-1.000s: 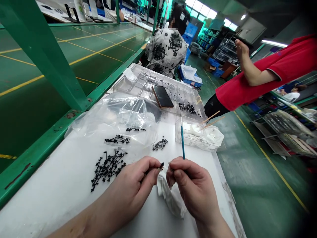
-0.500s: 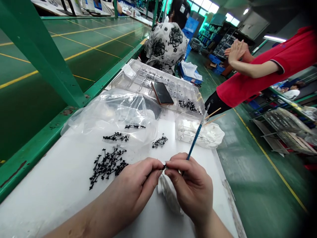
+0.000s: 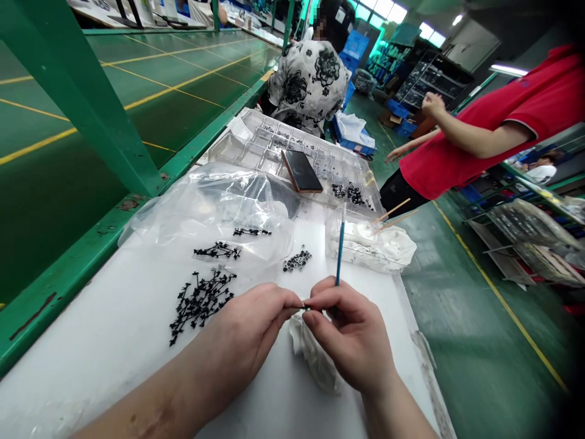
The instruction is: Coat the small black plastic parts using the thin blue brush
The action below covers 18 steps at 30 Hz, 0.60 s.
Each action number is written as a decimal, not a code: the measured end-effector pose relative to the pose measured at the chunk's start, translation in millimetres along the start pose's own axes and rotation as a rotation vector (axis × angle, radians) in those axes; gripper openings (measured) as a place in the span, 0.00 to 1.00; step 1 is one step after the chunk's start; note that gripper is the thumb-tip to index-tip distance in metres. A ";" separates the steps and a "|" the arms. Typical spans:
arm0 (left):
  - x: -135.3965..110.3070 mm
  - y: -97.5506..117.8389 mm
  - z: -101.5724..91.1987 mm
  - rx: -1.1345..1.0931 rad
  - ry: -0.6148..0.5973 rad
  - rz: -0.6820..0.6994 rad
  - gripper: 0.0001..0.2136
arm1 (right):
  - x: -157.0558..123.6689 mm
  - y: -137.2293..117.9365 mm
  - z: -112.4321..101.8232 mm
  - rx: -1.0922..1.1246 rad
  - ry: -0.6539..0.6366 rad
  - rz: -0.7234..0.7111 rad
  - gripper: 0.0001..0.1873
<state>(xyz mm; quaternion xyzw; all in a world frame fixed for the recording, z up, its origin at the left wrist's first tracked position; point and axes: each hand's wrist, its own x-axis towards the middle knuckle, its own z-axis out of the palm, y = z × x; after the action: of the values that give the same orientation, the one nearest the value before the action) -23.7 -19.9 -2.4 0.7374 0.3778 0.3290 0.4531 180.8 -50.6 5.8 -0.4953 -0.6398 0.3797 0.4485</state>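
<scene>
My left hand [image 3: 249, 329] is pinched on a tiny black part held at its fingertips, over the white table [image 3: 114, 341]. My right hand [image 3: 354, 332] meets it fingertip to fingertip and grips a thin blue brush [image 3: 339, 253] whose handle points up and away. A crumpled white cloth [image 3: 313, 360] lies under both hands. A heap of black branched plastic parts [image 3: 201, 299] lies left of my left hand. A small pile of dark rings [image 3: 297, 260] sits just beyond my hands.
A clear plastic bag [image 3: 219, 207] holds more black parts. Clear compartment trays [image 3: 269, 149] carry a phone [image 3: 301, 171]. A clear box with white cloth and wooden sticks [image 3: 370, 244] stands right. A person in red [image 3: 484, 131] and one in a floral top [image 3: 308, 85] are beyond.
My fingertips have closed together on the small part. The brush handle tilted right, then swung back upright. The person in red lowered a raised hand.
</scene>
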 end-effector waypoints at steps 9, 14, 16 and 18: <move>3.2 14.1 -6.8 -0.129 -0.048 -0.166 0.07 | -3.6 1.3 1.1 0.200 0.078 -0.023 0.04; 6.4 20.7 -14.7 -0.281 -0.038 -0.376 0.08 | -5.4 4.6 5.4 0.207 0.030 0.001 0.03; 7.7 20.2 -16.6 -0.300 -0.038 -0.436 0.09 | -5.8 -2.1 3.3 0.153 0.037 -0.019 0.02; 9.0 16.9 -16.7 -0.342 -0.073 -0.477 0.12 | 0.9 -13.1 -4.9 0.043 0.100 -0.025 0.02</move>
<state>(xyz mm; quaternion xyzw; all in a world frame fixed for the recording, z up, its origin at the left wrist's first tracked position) -28.7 -10.4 20.6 0.5520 0.4628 0.2455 0.6488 181.5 -52.5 19.7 -0.4957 -0.6145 0.3626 0.4952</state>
